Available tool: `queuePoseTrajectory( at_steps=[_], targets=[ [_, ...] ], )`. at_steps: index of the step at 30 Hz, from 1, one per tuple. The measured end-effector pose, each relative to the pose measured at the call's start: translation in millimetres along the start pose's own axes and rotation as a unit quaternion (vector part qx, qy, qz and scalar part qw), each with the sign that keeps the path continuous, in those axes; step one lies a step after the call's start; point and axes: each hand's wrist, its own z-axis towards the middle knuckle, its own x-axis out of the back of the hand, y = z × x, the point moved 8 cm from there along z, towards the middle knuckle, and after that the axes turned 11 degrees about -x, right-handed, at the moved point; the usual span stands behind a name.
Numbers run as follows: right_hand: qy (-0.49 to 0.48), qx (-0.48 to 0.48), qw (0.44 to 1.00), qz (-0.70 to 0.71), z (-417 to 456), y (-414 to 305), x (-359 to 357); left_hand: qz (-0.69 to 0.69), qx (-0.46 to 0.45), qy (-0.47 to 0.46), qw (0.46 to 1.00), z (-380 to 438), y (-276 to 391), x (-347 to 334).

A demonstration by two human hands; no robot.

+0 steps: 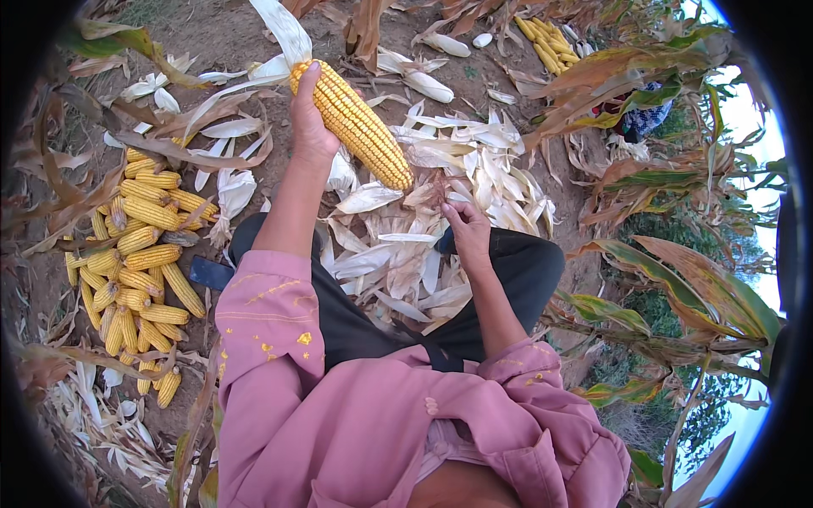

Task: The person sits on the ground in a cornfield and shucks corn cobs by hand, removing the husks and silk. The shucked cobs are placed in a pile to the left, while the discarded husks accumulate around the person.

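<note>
My left hand point(314, 127) grips a large yellow ear of corn point(362, 127) near its stalk end, thumb laid along the kernels. Pale husk leaves point(286, 32) still hang from that end, while the rest of the ear is bare and its tip points toward my right hand point(468, 232). Thumb and forefinger of that hand pinch a tuft of reddish-brown corn silk point(438, 189), just beyond the ear's tip. Loose dry husks point(406, 267) cover the soil between my bent legs.
Left of me lies a heap of husked corn ears point(149, 257), with a dark phone point(211, 273) beside it. Ears in pale husk point(429, 86) rest ahead. Another corn pile point(549, 44) sits farther off. Drying corn plants point(686, 317) stand at right, near patterned cloth point(645, 114) partly hidden by leaves.
</note>
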Motion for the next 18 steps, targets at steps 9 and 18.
queuePoseTrajectory(
  at_steps=[9, 18],
  targets=[
    [-0.139, -0.002, 0.980, -0.142, -36, 62, -46, -0.028, -0.005, 0.111, 0.993, 2, -16, 22],
    [-0.013, 0.162, 0.987, 0.007, -12, -116, -57, -0.009, 0.022, 0.143, 0.989, -4, -21, 20]
  ],
)
